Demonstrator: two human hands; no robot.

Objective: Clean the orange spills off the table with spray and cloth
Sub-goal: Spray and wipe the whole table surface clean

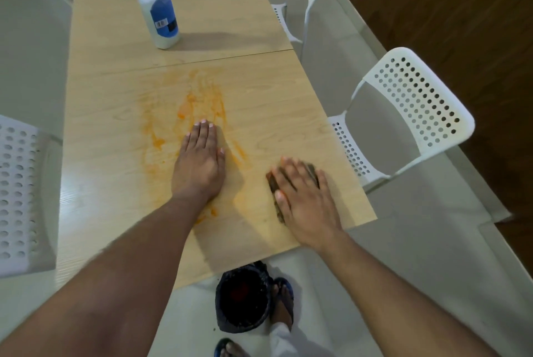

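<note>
- Your right hand (pixel 302 195) lies flat on the dark cloth (pixel 277 183), fingers straight and slightly spread, pressing it to the table (pixel 274 102) rather than gripping it. That flat press is likely there to put your weight into a wiping stroke.
- The cloth sits near the right edge of the table, on a part that looks mostly clean; blur around the fingertips hints that the hand is mid-sweep.
- Your left hand (pixel 200 160) rests palm-down on the wood, fingers straight and close together, holding nothing. It probably steadies you as you lean in. Its fingertips touch the near end of the orange spills (pixel 202 99).
- The orange spills run in long smears through the middle of the table, from just short of the seam down to your left wrist, with a few blobs near the wrist. Most of it remains to be wiped.
- The spray bottle (pixel 158 10) stands upright beyond the seam on the far side, well apart from both hands, parked clear of the wiping area.
- Both forearms reach forward from the near side, wrists low against the table.
</note>
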